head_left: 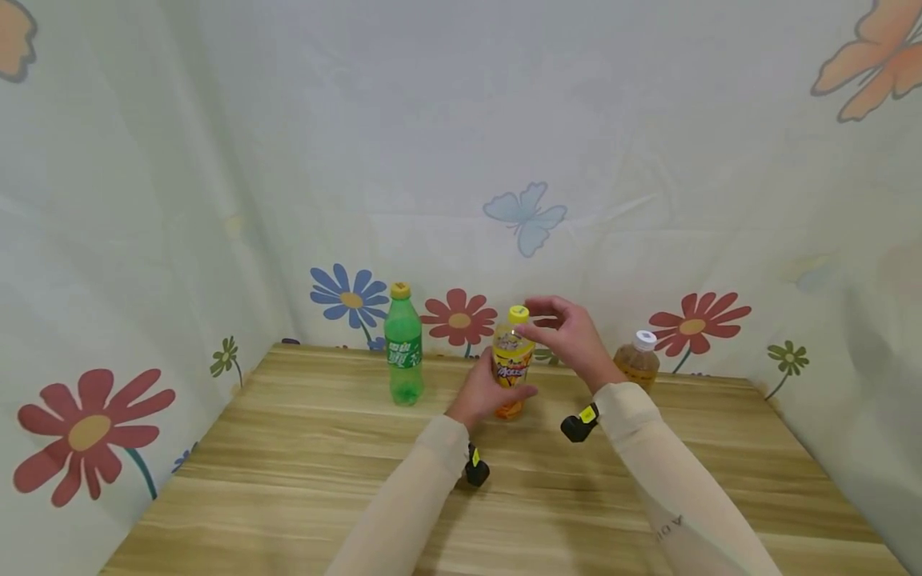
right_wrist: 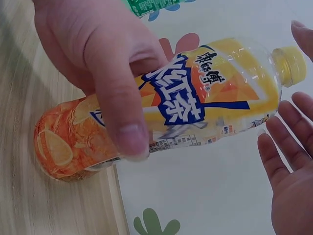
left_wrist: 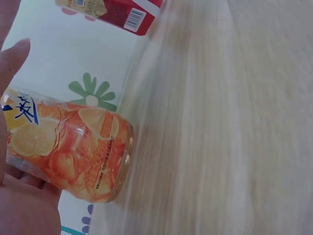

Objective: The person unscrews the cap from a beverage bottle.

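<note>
My left hand (head_left: 484,392) grips an iced tea bottle (head_left: 513,364) round its body, thumb in front and fingers behind. The bottle has a yellow cap (right_wrist: 292,66) and a yellow and orange label with blue lettering. It stands upright at the back of the table; whether its base touches the wood, I cannot tell. Around the cap, my right hand (head_left: 576,336) is spread, thumb on one side and fingers on the other, with gaps showing in the right wrist view. The bottle's orange lower part (left_wrist: 73,152) fills the left of the left wrist view.
A green soda bottle (head_left: 405,344) with a yellow cap stands to the left. Partly behind my right forearm is a white-capped bottle (head_left: 637,362) of amber liquid. A flowered curtain (head_left: 446,160) hangs behind the wooden table (head_left: 288,448).
</note>
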Demonstrator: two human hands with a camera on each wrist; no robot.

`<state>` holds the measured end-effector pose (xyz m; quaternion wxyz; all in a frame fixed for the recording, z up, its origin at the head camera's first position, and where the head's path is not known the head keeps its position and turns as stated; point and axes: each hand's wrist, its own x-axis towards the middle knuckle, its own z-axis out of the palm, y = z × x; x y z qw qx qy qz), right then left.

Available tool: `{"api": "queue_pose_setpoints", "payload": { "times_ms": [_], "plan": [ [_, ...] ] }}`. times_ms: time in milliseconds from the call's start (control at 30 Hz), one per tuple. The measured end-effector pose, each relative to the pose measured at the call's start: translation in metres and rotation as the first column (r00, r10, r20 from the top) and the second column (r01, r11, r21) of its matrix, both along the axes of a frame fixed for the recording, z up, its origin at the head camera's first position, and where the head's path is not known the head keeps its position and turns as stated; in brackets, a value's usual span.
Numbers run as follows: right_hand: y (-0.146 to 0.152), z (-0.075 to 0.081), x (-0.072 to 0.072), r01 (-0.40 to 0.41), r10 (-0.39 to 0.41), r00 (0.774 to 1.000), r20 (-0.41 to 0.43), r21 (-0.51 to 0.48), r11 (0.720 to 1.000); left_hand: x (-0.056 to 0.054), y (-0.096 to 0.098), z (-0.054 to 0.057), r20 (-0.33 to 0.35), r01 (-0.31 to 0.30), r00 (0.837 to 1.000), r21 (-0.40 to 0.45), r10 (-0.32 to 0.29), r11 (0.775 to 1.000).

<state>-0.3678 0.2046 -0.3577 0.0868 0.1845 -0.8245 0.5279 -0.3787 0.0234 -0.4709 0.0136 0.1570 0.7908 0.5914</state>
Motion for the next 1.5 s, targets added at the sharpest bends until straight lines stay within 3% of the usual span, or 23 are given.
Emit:
{"api": "queue_pose_setpoints", "payload": {
  "times_ms": [400, 1033, 1500],
  "plan": [
    [-0.008, 0.0, -0.006, 0.014, -0.014, 1.0, 0.0, -0.056, 0.998, 0.0, 0.007, 0.002, -0.032, -0.03, 0.999, 0.028, 0.031, 0.999],
    [-0.018, 0.001, -0.008, 0.046, -0.037, 0.998, 0.06, -0.158, 0.986, 0.0, 0.014, -0.006, -0.051, -0.059, 0.997, 0.066, 0.062, 0.996],
    [-0.022, -0.006, -0.011, 0.062, -0.053, 0.997, 0.058, -0.174, 0.983, 0.003, 0.014, -0.005, -0.026, -0.076, 0.997, 0.051, 0.078, 0.996]
  ]
}}
